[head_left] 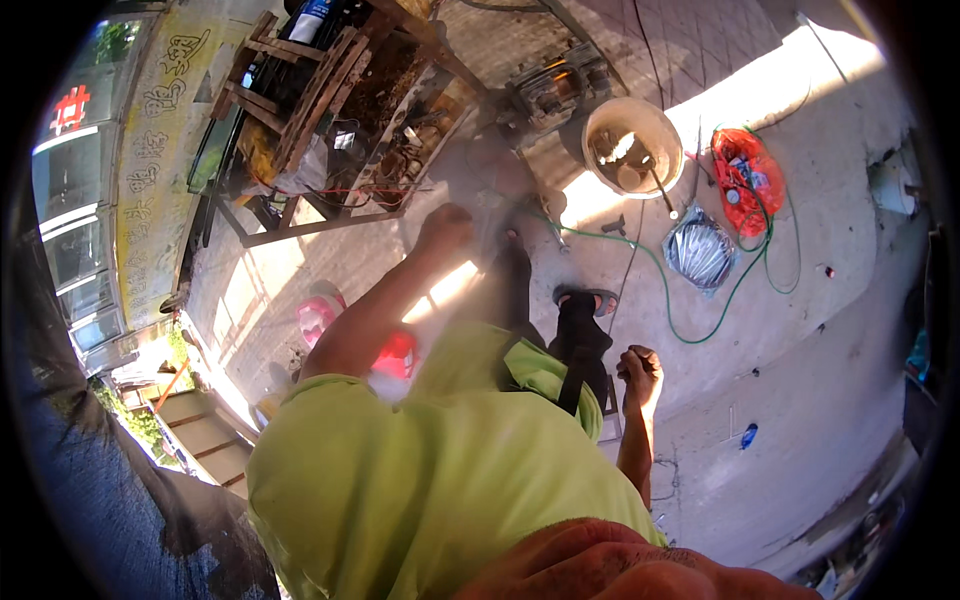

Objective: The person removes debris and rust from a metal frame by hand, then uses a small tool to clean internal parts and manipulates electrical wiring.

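Note:
My left hand (446,229) is held out in front of me, curled into a rounded fist and slightly blurred. Nothing sticks out of it. In the picture it is closest to a rusty metal frame (320,226) loaded with wood and scrap. Low at my right side hangs my right hand (641,374), its fingers bent in toward the palm and nothing visible in them. Below me shows a foot in a dark sandal (590,299). A green hose (672,318) curves over the concrete beyond that foot.
A pale bucket (632,150) with a stick in it stands ahead. Right of it lie an open red bag (746,185) and a clear plastic-wrapped bundle (700,250). A rusty machine (560,88) sits behind. Red-and-white bags (396,355) lie under my left arm. A small blue item (749,436) is on the floor.

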`<state>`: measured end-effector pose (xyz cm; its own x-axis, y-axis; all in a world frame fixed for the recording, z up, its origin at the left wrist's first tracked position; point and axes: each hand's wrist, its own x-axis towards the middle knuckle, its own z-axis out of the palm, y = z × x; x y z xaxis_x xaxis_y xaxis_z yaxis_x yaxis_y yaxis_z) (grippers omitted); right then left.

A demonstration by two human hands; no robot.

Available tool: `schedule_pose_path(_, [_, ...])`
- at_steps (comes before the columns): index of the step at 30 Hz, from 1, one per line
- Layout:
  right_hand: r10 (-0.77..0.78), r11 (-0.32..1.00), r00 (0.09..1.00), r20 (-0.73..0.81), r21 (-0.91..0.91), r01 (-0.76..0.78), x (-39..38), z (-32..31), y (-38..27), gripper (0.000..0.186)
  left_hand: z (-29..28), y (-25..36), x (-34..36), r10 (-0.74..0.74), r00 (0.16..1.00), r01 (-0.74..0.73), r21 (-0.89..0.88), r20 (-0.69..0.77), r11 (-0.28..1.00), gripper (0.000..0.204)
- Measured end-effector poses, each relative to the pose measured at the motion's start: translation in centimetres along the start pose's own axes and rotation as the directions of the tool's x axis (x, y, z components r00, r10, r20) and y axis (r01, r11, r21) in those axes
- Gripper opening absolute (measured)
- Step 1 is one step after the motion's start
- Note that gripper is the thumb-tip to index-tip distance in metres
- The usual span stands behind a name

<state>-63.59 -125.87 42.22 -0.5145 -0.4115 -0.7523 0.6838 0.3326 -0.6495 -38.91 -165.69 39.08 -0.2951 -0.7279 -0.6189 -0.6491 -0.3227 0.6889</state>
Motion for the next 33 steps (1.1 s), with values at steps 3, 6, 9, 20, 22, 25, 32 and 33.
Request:
schedule_pose_path(3, [0.063,0.997,0.998,0.007,-0.041,-0.063,3.9,3.7,-0.4,0.013,-4.9,-1.4,1.7,-0.097,0.993,0.09,-0.103,-0.065,0.991,0.022])
schedule_pose_path(6, [0.099,0.989,0.994,0.05,-0.112,-0.093,7.1,8.7,1.6,0.012,-10.0,-4.3,5.2,-0.074,0.989,0.068,-0.05,-0.13,0.996,0.026])
schedule_pose_path(9, [0.197,0.969,0.977,0.084,-0.169,-0.181,10.1,15.0,4.0,0.013,-14.8,-6.7,10.3,-0.047,0.98,0.021,-0.134,-0.195,0.991,0.028])
schedule_pose_path(20, [0.628,0.752,0.736,0.255,0.046,-0.658,27.6,36.4,22.9,0.011,-19.5,-4.4,31.6,0.478,0.736,-0.401,0.26,-0.48,0.878,0.023])
schedule_pose_path(22, [0.648,0.699,0.653,0.393,0.035,-0.714,30.8,38.0,29.3,0.011,-21.1,-4.7,33.8,0.562,0.671,-0.413,0.385,-0.484,0.825,0.022])
schedule_pose_path(25, [0.586,0.723,0.597,0.548,-0.022,-0.69,34.7,40.5,33.5,0.011,-23.2,-4.5,36.7,0.597,0.644,-0.373,0.485,-0.478,0.791,0.022])
schedule_pose_path(32, [0.658,0.708,0.639,0.398,-0.038,-0.706,36.0,43.9,33.0,0.013,-24.2,-5.5,42.5,0.541,0.815,-0.282,0.672,-0.209,0.685,0.022])
schedule_pose_path(33, [0.652,0.698,0.618,0.44,-0.03,-0.715,36.6,44.1,33.1,0.012,-24.3,-5.2,42.9,0.577,0.799,-0.302,0.716,-0.17,0.629,0.022])
